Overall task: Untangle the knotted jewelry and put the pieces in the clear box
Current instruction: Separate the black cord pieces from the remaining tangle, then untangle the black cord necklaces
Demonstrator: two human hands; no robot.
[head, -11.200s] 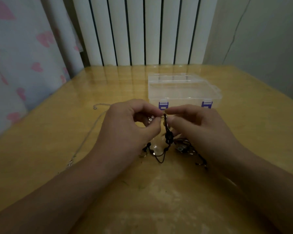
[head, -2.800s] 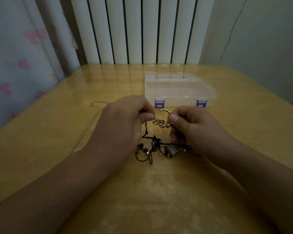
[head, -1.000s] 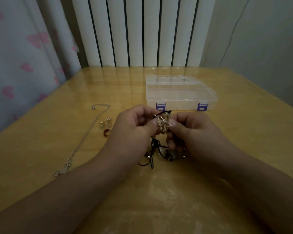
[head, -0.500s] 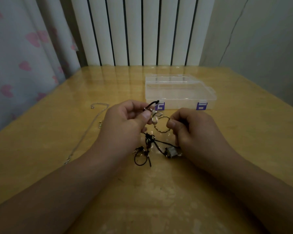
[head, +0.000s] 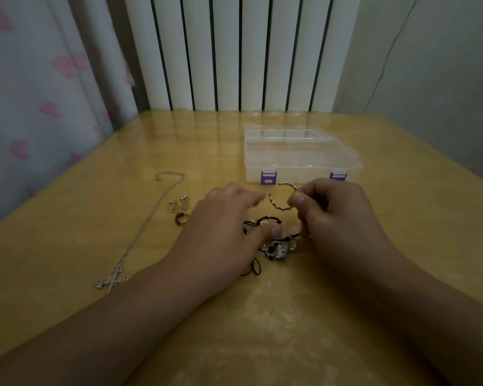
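My right hand (head: pixel 338 215) pinches a thin gold open bangle (head: pixel 280 198) and holds it free above the table, just in front of the clear box (head: pixel 299 156). The box is shut, with two purple latches. My left hand (head: pixel 226 227) rests low over the remaining tangle of black cord (head: pixel 262 222), its thumb touching the cord; whether it grips the cord I cannot tell. A small square silver charm (head: pixel 280 250) lies in the tangle between my hands.
On the wooden table (head: pixel 262 316), left of my hands, lie a silver chain (head: pixel 151 215) with a cross pendant (head: pixel 112 279), small earrings (head: pixel 177 203) and a reddish ring (head: pixel 181 218). A radiator stands behind the table, a curtain at left.
The gold bangle has come off the black cord and stays in my right hand. My left hand has dropped down onto the tangle on the table.
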